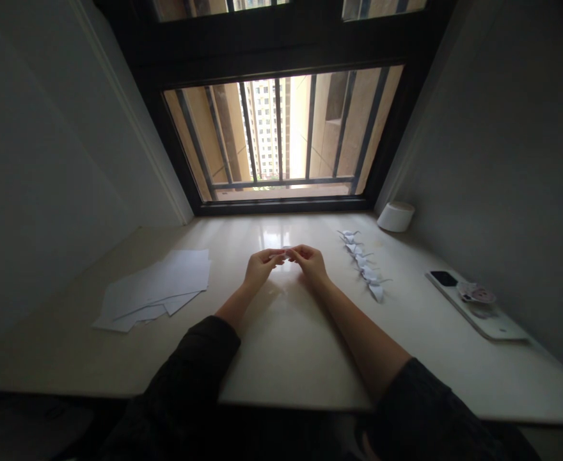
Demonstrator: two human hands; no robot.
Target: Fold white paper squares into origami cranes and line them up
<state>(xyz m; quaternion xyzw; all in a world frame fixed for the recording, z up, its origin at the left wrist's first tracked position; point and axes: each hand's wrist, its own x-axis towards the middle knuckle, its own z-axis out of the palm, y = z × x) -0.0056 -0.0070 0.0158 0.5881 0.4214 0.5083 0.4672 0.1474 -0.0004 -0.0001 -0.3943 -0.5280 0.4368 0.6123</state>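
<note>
My left hand (261,266) and my right hand (311,261) meet over the middle of the pale table (291,346), fingers pinched together. Between the fingertips sits a small folded piece of white paper (286,254), mostly hidden by the fingers. Both forearms rest on or just above the table, in dark sleeves pushed up to the elbows. A row of several folded white paper cranes (364,264) lies to the right of my right hand.
A loose stack of white paper sheets (154,288) lies at the left. A white round container (395,216) stands at the back right corner. A white tablet-like device (476,304) with a phone on it lies along the right wall. A barred window (281,134) is ahead.
</note>
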